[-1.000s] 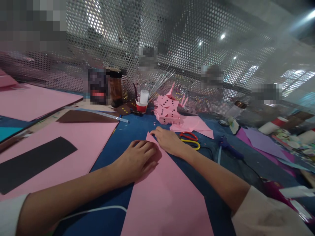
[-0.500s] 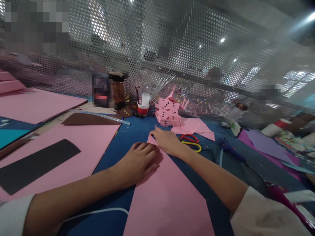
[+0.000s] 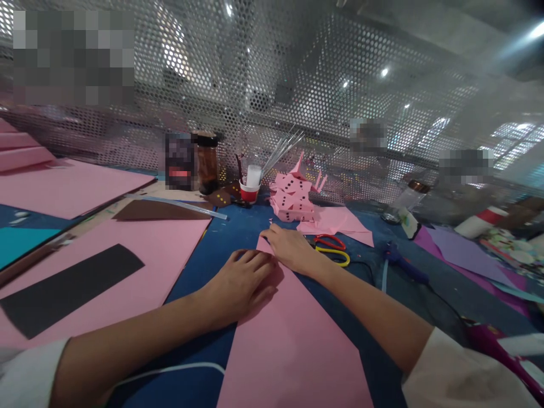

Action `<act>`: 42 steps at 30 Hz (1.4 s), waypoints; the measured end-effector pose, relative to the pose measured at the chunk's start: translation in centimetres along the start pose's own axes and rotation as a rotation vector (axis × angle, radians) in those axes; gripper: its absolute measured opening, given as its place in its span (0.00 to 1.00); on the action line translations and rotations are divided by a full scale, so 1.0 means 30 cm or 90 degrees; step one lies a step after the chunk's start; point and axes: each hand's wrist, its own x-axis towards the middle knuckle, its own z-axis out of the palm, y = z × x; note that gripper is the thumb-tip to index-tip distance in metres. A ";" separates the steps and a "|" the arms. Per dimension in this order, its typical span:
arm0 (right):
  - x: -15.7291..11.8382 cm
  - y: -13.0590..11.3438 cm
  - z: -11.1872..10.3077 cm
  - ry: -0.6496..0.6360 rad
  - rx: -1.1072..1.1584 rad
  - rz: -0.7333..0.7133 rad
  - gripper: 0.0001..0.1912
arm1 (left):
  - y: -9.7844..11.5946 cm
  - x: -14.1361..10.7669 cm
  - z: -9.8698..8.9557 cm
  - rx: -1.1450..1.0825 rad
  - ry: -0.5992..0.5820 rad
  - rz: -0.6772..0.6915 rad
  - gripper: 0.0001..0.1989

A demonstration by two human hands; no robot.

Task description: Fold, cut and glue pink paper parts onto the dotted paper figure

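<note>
A long sheet of pink paper [image 3: 297, 340] stretches away from me over the blue table, narrowing to a tip at its far end. My left hand [image 3: 244, 283] rests palm down on the sheet's left edge, its fingers spread a little and slightly bent. At the narrow tip, my right hand [image 3: 287, 246] has its fingers closed together on the paper; the fingertips are partly hidden. Just right of that hand lie scissors [image 3: 334, 252] with red and yellow handles. Beyond stands a folded pink paper model [image 3: 293, 195] with black square dots.
To the left, a black paper strip [image 3: 76, 289] lies on large pink sheets [image 3: 178, 243]. Glue sticks stand near a red-and-white cup [image 3: 249, 191] and a brown jar [image 3: 207, 164]. At right are a blue glue gun [image 3: 403, 263] and purple paper [image 3: 467, 255]. A perforated metal screen [image 3: 272, 85] closes the back.
The whole view has shifted slightly, so things sit a little lower and further right. Both hands keep nearly the same places on the pink paper.
</note>
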 end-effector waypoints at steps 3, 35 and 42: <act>-0.007 0.001 -0.002 0.002 0.006 0.003 0.18 | 0.000 0.000 0.000 0.000 0.001 0.002 0.18; -0.041 0.005 0.001 0.027 0.052 0.000 0.18 | 0.003 0.003 -0.002 0.000 -0.003 0.000 0.16; -0.021 0.006 0.005 0.012 0.049 0.021 0.18 | -0.005 -0.002 0.009 0.009 0.020 0.015 0.17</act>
